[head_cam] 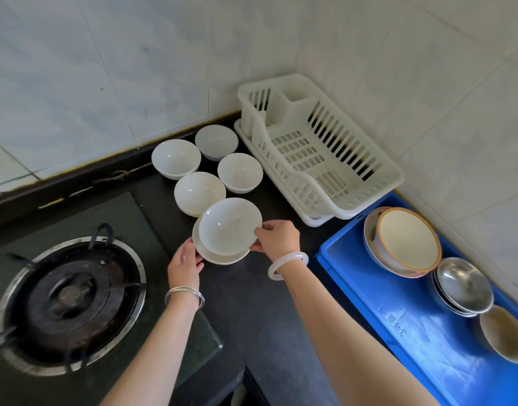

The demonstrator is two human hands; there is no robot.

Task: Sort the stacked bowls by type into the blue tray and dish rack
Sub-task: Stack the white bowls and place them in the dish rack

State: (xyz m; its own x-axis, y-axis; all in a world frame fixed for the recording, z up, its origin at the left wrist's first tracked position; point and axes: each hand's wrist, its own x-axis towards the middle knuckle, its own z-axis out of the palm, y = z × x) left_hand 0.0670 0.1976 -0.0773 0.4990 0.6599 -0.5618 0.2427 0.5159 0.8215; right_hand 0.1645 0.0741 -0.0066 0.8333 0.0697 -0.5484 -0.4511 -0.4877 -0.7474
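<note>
On the black desk (246,306), between the gas burner (67,300) and the blue tray (398,312), the right hand (277,235) has its grip pinched on the rim of a glossy white bowl (228,225). This bowl sits tilted inside a wider cream bowl (222,258). The left hand (185,263) curls its grip round the cream bowl's left edge. Four plain bowls (175,158) stand behind, just beside the slatted white dish rack (325,148). In the blue tray lie an orange-rimmed bowl (407,240), nested steel bowls (462,284) and a brownish bowl (503,332).
</note>
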